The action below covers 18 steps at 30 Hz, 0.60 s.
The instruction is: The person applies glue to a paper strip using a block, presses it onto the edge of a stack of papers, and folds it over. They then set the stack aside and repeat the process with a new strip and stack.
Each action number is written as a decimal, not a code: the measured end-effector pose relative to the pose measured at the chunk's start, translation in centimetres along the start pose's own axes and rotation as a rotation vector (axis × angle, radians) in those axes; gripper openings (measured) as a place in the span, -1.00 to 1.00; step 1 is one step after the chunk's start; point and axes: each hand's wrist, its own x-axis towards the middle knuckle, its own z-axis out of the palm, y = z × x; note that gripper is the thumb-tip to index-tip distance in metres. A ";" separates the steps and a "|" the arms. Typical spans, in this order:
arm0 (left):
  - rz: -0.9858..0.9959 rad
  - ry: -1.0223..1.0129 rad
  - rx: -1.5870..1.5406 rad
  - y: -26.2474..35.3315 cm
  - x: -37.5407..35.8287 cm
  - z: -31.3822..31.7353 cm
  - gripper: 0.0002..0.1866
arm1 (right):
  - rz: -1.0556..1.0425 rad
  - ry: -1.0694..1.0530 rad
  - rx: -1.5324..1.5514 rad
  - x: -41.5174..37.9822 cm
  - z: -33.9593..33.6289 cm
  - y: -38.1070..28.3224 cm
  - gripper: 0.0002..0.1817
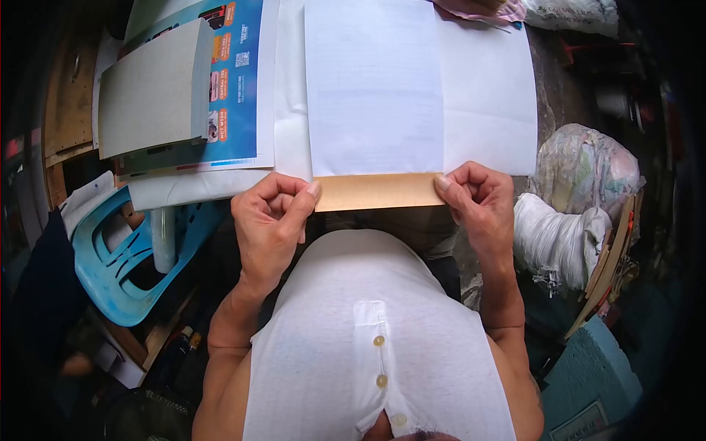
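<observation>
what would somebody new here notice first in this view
Probably the central brown paper strip along the white sheet's near edge, its ends pinched by the left hand and right hand. Then the blue poster, upper left, and the light-blue plastic chair below it.

The work surface [489, 110] had a white covering. A pile of sheets [246, 110], including a blue printed one, lay on the left side. A white sheet [376, 88] lay centrally, its attached brown strip [379, 192] projecting past the near edge.
</observation>
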 end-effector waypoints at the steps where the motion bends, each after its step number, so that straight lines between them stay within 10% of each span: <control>1: -0.001 -0.003 0.003 0.1 -0.1 -0.1 -0.86 | 0.002 0.000 0.002 -0.1 0.0 0.0 -0.79; 18: -0.030 -0.023 -0.010 0.6 0.1 0.4 -0.86 | -0.006 0.046 0.030 0.3 0.0 0.2 -0.78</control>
